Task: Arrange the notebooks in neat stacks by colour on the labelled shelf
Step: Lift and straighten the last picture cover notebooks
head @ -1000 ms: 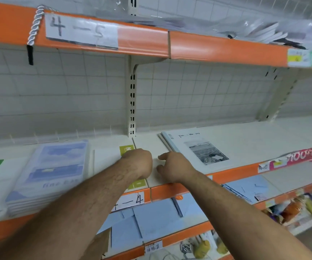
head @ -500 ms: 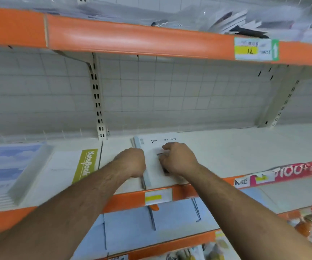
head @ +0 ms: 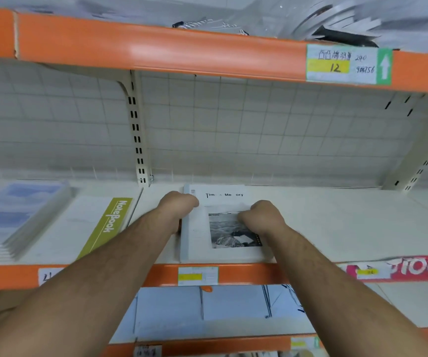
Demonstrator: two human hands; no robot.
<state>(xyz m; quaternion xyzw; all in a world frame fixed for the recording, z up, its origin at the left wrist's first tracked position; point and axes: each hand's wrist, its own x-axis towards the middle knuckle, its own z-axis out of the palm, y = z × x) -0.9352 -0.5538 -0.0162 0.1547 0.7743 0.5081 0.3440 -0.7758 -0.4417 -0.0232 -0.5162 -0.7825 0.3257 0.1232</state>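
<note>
Left hand (head: 179, 210) is gripping a white paper notebook stack (head: 197, 240) by its spine at the cream shelf's (head: 349, 222) front edge, seemingly squaring it; curled right hand (head: 261, 217) is pressing the cover, grip unclear.

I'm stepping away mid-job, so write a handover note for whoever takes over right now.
Left hand grips the white notebook stack at its left edge.
Right hand rests curled on its cover; grip unclear.
Stack lies at the shelf front; green-striped notebook beside it, blue stack far left.
Done: colours lie apart.
Left: square the white stack, probably.
</note>
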